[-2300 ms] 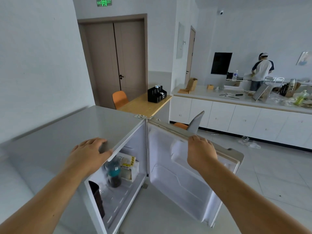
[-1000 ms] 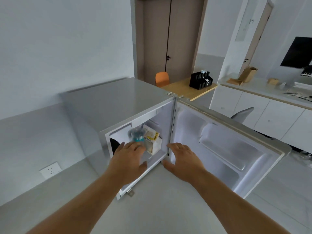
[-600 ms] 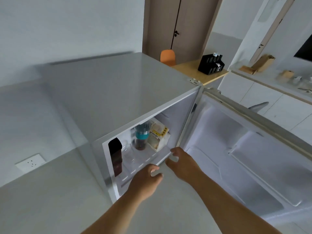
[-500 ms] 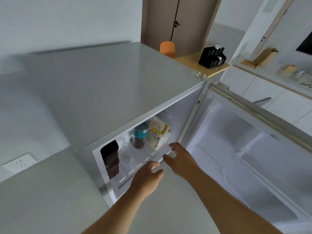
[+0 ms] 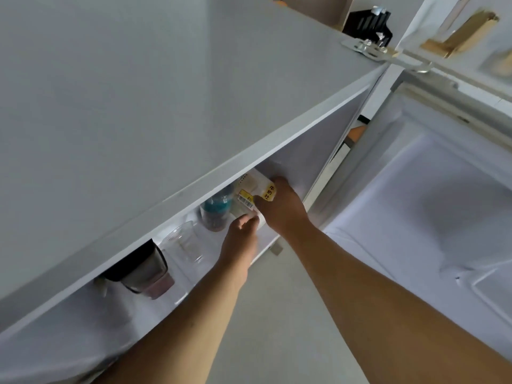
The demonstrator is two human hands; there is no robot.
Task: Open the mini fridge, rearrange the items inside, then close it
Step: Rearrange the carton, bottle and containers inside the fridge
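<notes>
**Both hands on the carton inside the open mini fridge**

The mini fridge (image 5: 171, 112) stands open, door (image 5: 432, 206) swung right. Inside, from the right: a white carton (image 5: 250, 191) with yellow labels, a teal-capped bottle (image 5: 216, 210), a clear cup (image 5: 184, 242), a dark container (image 5: 144, 268). The right hand (image 5: 279, 207) holds the carton in its grip; the left hand (image 5: 243, 234) closes on its lower edge. 0.5 s ago both hands hovered at the opening.
</notes>
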